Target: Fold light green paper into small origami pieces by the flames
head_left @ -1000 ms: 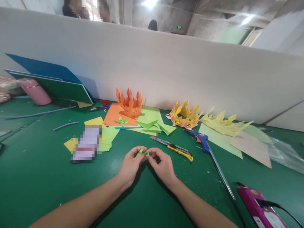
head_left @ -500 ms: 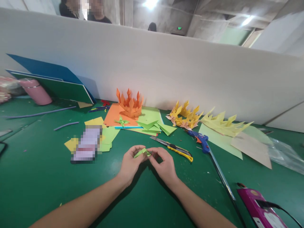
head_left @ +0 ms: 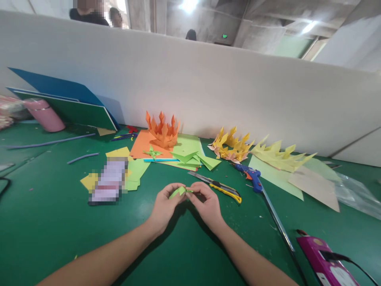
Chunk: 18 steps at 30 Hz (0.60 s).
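Observation:
Between my hands is a small folded piece of light green paper [head_left: 178, 193], held above the green table. My left hand [head_left: 165, 204] is closed on its left side, thumb on top. The fingertips of my right hand [head_left: 206, 204] pinch its right end. My fingers cover part of the folds. Beyond my hands lie folded green paper pieces [head_left: 190, 158] and a green paper flower [head_left: 152, 152] on stacked sheets. A yellow utility knife [head_left: 224, 190] lies just past my right hand, its blade end pointing left.
An orange paper crown [head_left: 163, 133] and a yellow one [head_left: 230, 145] stand near the white partition [head_left: 190, 79]. To the right are a blue glue gun [head_left: 253, 178] and a magenta power strip [head_left: 324, 258] with a cord. A phone [head_left: 109, 180] and pink bottle [head_left: 44, 115] are left.
My right fingers have shifted slightly on the green paper's right end, and the paper's angle has changed a little. Behind the partition, people have moved.

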### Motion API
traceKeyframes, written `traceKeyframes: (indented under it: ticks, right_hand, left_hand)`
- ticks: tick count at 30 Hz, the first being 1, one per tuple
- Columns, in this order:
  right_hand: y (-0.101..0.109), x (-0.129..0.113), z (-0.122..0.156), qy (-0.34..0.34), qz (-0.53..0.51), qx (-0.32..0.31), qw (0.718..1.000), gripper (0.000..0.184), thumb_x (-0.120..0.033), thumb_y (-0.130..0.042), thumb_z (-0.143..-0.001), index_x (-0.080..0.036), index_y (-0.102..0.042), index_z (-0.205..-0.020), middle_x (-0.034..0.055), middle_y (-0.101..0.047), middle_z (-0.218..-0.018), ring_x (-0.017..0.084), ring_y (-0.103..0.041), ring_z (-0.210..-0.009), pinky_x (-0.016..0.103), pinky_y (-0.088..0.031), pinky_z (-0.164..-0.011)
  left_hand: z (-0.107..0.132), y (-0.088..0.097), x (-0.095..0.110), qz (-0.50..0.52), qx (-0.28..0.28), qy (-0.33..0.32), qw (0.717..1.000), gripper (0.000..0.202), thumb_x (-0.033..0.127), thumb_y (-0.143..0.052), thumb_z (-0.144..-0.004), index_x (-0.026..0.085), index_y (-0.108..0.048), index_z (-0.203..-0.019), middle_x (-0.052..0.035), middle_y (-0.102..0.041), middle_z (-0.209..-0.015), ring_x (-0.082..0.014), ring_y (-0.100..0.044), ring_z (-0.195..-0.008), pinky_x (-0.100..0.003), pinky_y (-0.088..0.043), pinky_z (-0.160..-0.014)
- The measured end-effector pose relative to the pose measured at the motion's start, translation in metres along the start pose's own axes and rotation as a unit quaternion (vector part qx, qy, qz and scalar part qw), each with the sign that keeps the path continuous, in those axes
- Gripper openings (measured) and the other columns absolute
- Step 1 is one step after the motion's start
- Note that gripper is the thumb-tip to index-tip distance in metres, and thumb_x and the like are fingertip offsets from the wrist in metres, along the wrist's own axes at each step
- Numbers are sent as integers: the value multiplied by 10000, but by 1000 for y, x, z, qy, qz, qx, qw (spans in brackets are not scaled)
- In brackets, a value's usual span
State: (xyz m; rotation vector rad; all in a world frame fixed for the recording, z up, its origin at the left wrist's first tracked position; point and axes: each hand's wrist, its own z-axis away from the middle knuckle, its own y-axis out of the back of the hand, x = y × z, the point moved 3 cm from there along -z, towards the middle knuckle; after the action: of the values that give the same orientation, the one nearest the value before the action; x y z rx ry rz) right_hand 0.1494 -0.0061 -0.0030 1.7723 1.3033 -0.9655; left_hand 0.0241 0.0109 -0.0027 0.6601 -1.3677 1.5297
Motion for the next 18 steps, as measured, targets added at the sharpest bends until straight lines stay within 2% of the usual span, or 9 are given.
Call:
traceKeyframes:
  ticks: [9,18]
  right_hand:
    - [1,5,0,-83,-106,-6,991,88,-264,-672,-686,-197,-633,-644,12,-530,-741,142,-526,-707,268,-446,-648]
    - [-1,4,1,-130,-132,1,983,138,-282,-660,-680,-190,-573,-626,-12,-509,-726,124,-501,-668,254,-428,-654]
  left_hand:
    - [4,-4,3,41,-31,21,998,286,284,-809,-498,154,-631,-681,12,-650,-725,-112,-595,-726,-249,-478,-780]
    - [3,-4,0,61,-35,54,996,290,267,-824,-475,141,-646,-666,12,-631,-718,-106,-591,-709,-246,-480,-783]
